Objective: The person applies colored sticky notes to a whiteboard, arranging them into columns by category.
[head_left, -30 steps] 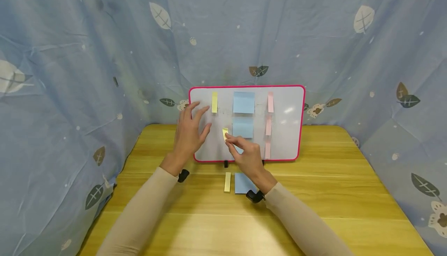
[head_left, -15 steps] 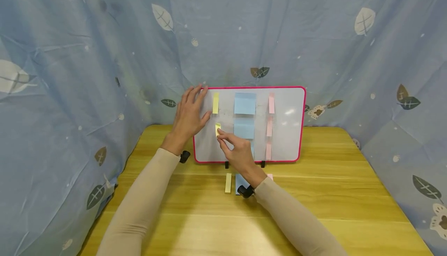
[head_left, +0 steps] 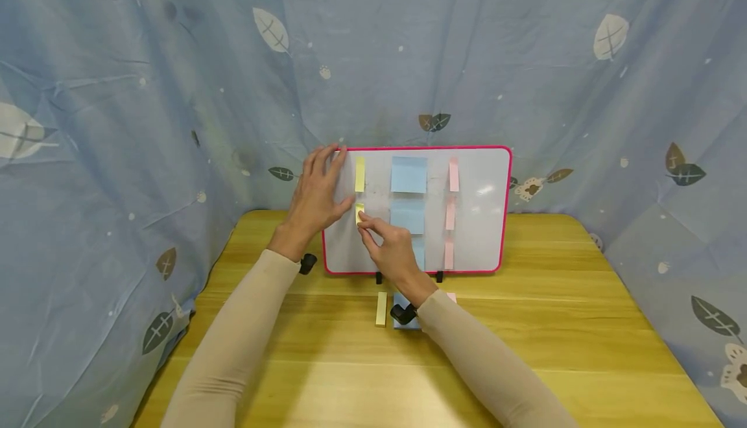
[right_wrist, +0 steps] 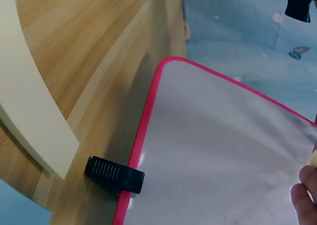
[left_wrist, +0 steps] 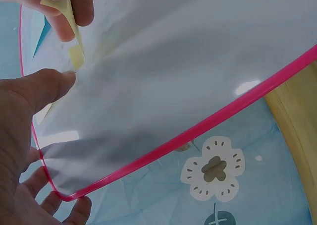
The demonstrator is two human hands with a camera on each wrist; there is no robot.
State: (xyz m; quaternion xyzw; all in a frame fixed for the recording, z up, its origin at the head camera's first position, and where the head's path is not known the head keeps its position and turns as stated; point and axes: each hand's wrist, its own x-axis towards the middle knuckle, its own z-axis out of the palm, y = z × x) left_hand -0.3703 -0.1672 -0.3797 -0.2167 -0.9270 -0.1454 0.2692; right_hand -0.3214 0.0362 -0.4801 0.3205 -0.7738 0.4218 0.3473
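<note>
A white board with a pink rim stands upright on the table. My left hand holds it by the upper left corner, fingers over the rim and thumb in front. Between thumb and fingertips, my right hand pinches a small yellow sticky note. The note's upper end lies against the board, while its lower end curls outward in the left wrist view. Straight above it is another yellow strip. Blue square notes form a middle column, the lowest partly covered by my right hand.
Pink strips run down the board's right side. Black feet support its bottom edge. In front lie a yellow note pad, a blue pad and a pink pad, the latter two partly hidden. A patterned curtain surrounds the table.
My right hand has carried the yellow note leftward and up, beneath the upper yellow strip. My left hand has risen to the board's corner and taken hold of it.
</note>
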